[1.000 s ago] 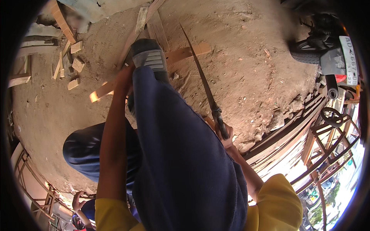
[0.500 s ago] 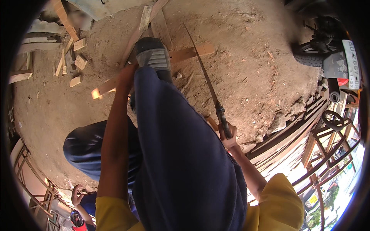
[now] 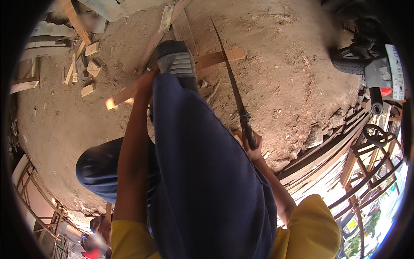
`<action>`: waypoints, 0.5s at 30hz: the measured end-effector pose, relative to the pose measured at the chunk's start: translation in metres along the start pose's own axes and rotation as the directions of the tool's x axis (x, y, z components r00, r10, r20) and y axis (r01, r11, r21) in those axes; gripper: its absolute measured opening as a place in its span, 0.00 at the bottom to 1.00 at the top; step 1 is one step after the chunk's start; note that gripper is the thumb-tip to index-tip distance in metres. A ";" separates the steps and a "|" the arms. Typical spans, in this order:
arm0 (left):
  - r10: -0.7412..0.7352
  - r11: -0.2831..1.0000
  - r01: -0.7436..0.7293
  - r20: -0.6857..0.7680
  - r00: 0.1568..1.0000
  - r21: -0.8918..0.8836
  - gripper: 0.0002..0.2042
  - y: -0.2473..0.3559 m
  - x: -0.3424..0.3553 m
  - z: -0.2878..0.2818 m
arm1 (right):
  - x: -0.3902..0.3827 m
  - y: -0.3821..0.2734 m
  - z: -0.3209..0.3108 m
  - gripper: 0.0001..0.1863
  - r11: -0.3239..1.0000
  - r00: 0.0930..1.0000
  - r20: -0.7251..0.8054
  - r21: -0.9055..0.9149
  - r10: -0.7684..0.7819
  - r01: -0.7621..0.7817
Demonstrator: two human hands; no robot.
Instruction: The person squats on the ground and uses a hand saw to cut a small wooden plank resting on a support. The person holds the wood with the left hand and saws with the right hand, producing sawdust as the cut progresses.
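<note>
Here I look down on a broad stretch of bare dirt ground (image 3: 280,86), which fills most of the frame. My dark blue trouser leg (image 3: 202,172) runs up the middle, ending in one grey-toed shoe (image 3: 174,60) planted on a long wooden strip (image 3: 172,73) that lies slantwise across the upper centre, from a bright cut end at left to a squared end at right.

At the right edge I count one dark vehicle wheel (image 3: 349,62), and lower right a stack of wooden frames (image 3: 345,146). In the upper left lie about four small wood offcuts (image 3: 88,69), loose and apart from each other.

My right hand (image 3: 252,144) is closed tight around the handle of one handsaw (image 3: 235,97), just right of centre; its thin blade points up the frame, and its tip reaches past the strip's right end. My left hand (image 3: 144,82) rests on the strip beside the shoe; whether its fingers curl under it I cannot tell.

I judge the saw light but whippy, its blade likely to bend if pushed off line, so the handle is the only place to grip it. The strip looks stiff, light and rough-surfaced, best pinned close to the cut.
</note>
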State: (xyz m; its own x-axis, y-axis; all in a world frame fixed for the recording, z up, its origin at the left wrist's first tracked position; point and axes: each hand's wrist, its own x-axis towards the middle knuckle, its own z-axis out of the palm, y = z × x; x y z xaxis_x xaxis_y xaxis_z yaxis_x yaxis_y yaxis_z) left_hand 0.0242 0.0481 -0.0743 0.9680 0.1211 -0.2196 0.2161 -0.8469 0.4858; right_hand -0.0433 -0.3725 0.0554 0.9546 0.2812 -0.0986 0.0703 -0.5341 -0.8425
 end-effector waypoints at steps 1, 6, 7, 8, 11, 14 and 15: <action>-0.036 0.999 0.034 0.039 0.999 0.037 0.16 -0.006 0.002 0.003 | 0.001 0.001 0.003 0.08 1.000 1.000 0.004 0.023 0.020 -0.020; -0.018 1.000 0.018 0.031 0.999 0.009 0.17 -0.011 0.005 0.008 | 0.107 -0.036 0.032 0.11 0.980 0.988 0.023 0.125 0.153 -0.155; -0.014 1.000 0.014 0.014 1.000 -0.003 0.17 -0.010 0.002 0.007 | 0.123 -0.043 0.036 0.11 0.989 0.991 0.027 0.065 0.132 -0.133; -0.016 1.000 0.016 -0.005 1.000 -0.016 0.17 -0.011 -0.001 0.006 | 0.119 -0.041 0.037 0.11 0.990 0.994 0.034 0.087 0.106 -0.109; -0.007 0.999 0.006 -0.030 1.000 -0.033 0.16 -0.012 -0.002 0.004 | 0.081 -0.017 0.026 0.09 0.995 0.999 0.018 0.085 0.046 -0.047; 0.000 1.000 0.000 -0.012 1.000 -0.005 0.16 -0.015 0.008 0.004 | 0.006 0.017 -0.008 0.06 0.998 0.994 0.111 -0.065 0.004 0.004; 0.000 1.000 0.000 -0.009 1.000 0.001 0.16 -0.015 0.012 0.006 | 0.000 0.009 -0.016 0.03 0.997 0.993 0.112 -0.069 -0.038 0.045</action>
State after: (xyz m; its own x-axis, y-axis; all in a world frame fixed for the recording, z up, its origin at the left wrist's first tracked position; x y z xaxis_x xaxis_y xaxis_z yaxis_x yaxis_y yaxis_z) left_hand 0.0316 0.0587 -0.0892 0.9693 0.1254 -0.2117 0.2156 -0.8473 0.4854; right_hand -0.0382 -0.3904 0.0564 0.9128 0.3887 -0.1256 0.1333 -0.5742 -0.8078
